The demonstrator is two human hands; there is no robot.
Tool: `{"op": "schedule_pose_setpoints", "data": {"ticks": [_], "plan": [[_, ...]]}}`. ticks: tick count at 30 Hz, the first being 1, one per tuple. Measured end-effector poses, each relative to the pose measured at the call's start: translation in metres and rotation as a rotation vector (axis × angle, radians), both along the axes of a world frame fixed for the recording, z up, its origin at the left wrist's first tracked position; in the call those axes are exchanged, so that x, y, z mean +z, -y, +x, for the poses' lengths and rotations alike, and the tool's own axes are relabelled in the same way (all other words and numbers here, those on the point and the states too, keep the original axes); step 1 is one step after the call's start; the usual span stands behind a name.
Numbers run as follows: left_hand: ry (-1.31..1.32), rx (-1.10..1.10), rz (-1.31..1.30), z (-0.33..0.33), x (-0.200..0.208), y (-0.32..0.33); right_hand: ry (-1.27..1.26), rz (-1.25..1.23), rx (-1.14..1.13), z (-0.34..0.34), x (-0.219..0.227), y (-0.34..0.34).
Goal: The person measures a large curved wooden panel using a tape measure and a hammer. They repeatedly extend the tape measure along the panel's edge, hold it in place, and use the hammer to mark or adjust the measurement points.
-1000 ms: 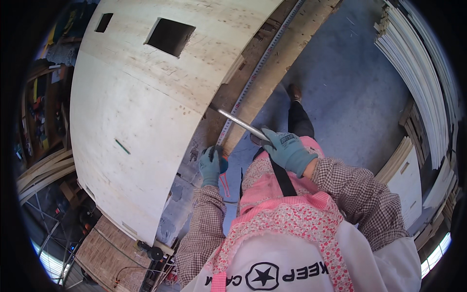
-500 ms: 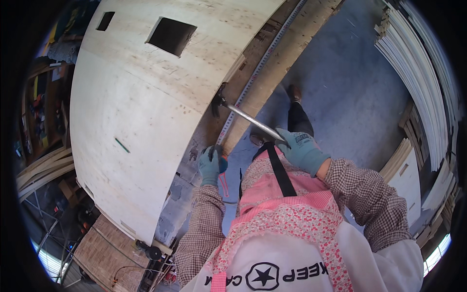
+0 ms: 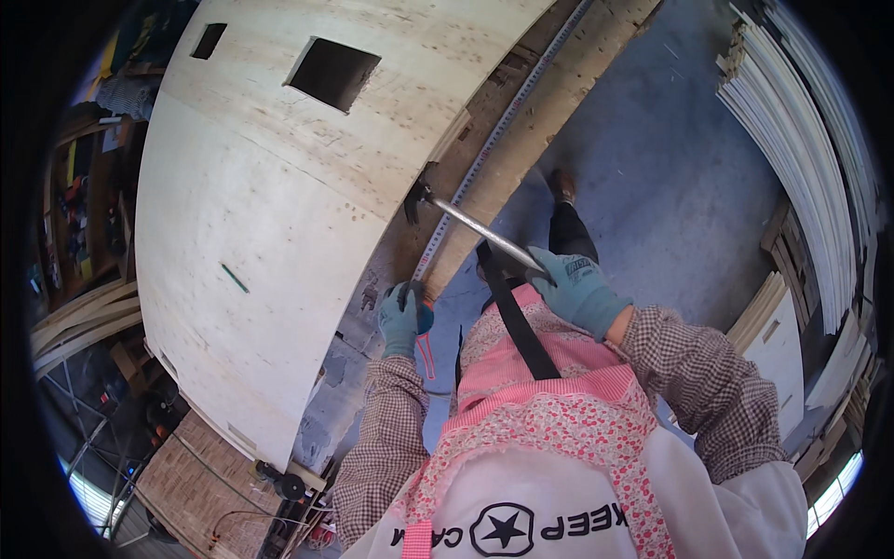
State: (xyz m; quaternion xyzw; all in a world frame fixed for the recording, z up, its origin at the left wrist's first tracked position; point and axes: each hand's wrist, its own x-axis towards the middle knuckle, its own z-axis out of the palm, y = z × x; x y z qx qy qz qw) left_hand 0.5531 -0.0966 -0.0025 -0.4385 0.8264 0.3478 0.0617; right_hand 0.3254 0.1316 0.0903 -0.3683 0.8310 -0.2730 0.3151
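Note:
My right hand (image 3: 577, 287), in a teal work glove, is closed around the handle end of a claw hammer (image 3: 480, 228) with a metal shaft. The dark hammer head rests at the edge of a large pale plywood sheet (image 3: 251, 205). My left hand (image 3: 400, 315), gloved alike, grips the case of a tape measure; its teal-and-orange side and pink strap show beside the fingers. From there the tape blade (image 3: 484, 149) runs extended along the wooden ledge (image 3: 521, 163) beside the sheet, away toward the top.
A green pencil-like stick (image 3: 235, 278) lies on the plywood, which has two rectangular cut-outs. Stacked boards (image 3: 792, 158) stand at the right, with a smaller board pile (image 3: 773, 345) nearer. Shelves with clutter line the left. A small power tool (image 3: 279, 482) sits at the sheet's near corner.
Both hands keep their grip and place almost unchanged. The view has shifted very slightly, and the dark apron strap at my waist has swung a little to the left.

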Motion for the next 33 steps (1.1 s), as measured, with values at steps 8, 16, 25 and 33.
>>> {"op": "schedule_pose_setpoints", "data": {"ticks": [8, 16, 25, 33], "plan": [[-0.024, 0.015, 0.01, -0.003, 0.003, -0.002, 0.015, 0.003, -0.014, -0.004, 0.0, 0.003], [-0.027, 0.031, -0.035, -0.001, 0.003, -0.004, 0.127, 0.018, -0.023, 0.0, 0.05, -0.054], [-0.011, 0.029, -0.056, -0.002, 0.003, -0.004, 0.049, -0.135, -0.113, -0.048, 0.037, -0.04], [-0.03, 0.051, -0.024, -0.003, 0.0, -0.004, 0.111, -0.071, -0.104, -0.048, 0.041, -0.038]]}}
